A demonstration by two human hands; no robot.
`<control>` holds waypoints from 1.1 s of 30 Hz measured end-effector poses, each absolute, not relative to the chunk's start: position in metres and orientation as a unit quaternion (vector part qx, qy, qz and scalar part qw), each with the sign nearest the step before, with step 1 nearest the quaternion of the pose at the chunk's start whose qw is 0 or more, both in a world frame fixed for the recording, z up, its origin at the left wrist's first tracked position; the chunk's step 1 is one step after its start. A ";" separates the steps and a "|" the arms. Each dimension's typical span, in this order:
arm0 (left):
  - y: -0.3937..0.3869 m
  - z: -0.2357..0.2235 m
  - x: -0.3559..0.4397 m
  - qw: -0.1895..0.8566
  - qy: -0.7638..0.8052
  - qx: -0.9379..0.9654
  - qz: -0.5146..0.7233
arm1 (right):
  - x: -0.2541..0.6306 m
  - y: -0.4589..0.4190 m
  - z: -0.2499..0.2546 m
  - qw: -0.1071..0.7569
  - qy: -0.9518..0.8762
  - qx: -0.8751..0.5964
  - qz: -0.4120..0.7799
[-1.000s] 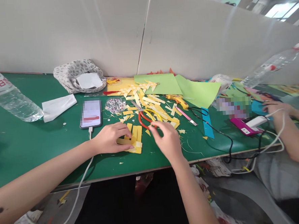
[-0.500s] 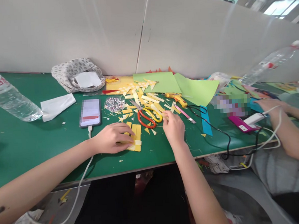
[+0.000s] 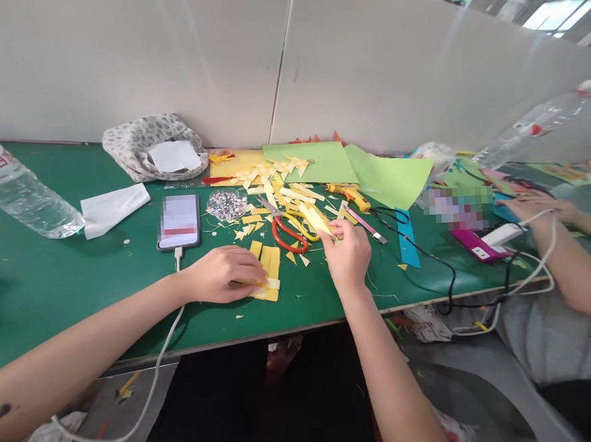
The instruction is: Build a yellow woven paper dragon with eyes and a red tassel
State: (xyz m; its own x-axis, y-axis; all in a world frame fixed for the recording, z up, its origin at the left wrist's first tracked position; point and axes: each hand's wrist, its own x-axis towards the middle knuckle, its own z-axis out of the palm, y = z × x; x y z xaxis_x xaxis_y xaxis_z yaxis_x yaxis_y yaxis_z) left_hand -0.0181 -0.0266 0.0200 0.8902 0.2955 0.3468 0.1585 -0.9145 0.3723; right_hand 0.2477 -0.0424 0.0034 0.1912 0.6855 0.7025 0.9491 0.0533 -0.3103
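My left hand (image 3: 226, 273) rests on the table with its fingers curled together at the left side of a yellow paper piece (image 3: 271, 262) cut into strips. Its fingertips grip one of those strips, partly hidden by the fingers. A paler crosswise paper band (image 3: 269, 286) runs over the lower part of that piece. Between thumb and fingers, my right hand (image 3: 348, 251) pinches pale yellow paper strips (image 3: 316, 221), raised above the scraps. Red-and-yellow-handled scissors (image 3: 290, 234) lie between both hands, left of the right hand.
Several yellow paper scraps, a phone (image 3: 178, 221) on a white cable, a dish of small beads (image 3: 227, 205), a glue gun (image 3: 350, 195), a pink cutter (image 3: 366, 225) and green sheets (image 3: 312, 163) lie around. A water bottle (image 3: 23, 191) stands left. Another person's arm (image 3: 568, 251) is at right.
My right hand has shifted slightly right, bringing the pale yellow strips up from the scraps. My left hand stays at the yellow paper, its fingers closed a little more.
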 end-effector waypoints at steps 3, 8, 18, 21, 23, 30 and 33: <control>-0.027 0.021 -0.018 0.161 0.110 0.963 0.187 | 0.247 -0.043 0.003 0.425 -0.589 -0.669 -0.158; -0.026 0.021 -0.018 0.149 0.087 0.970 0.172 | 0.247 -0.044 0.004 0.500 -0.572 -0.638 -0.128; -0.026 0.021 -0.017 0.154 0.086 0.966 0.187 | 0.233 -0.082 0.009 0.441 -0.683 -0.583 -0.008; -0.026 0.020 -0.017 0.158 0.096 0.965 0.184 | 0.237 -0.096 0.009 0.401 -0.705 -0.585 -0.015; -0.027 0.020 -0.017 0.161 0.102 0.964 0.183 | 0.240 -0.103 0.011 0.373 -0.718 -0.587 -0.026; -0.026 0.021 -0.017 0.165 0.098 0.963 0.188 | 0.216 -0.109 0.019 0.381 -0.740 -0.553 0.036; -0.025 0.020 -0.017 0.164 0.098 0.964 0.187 | 0.199 -0.100 0.014 0.366 -0.746 -0.556 0.033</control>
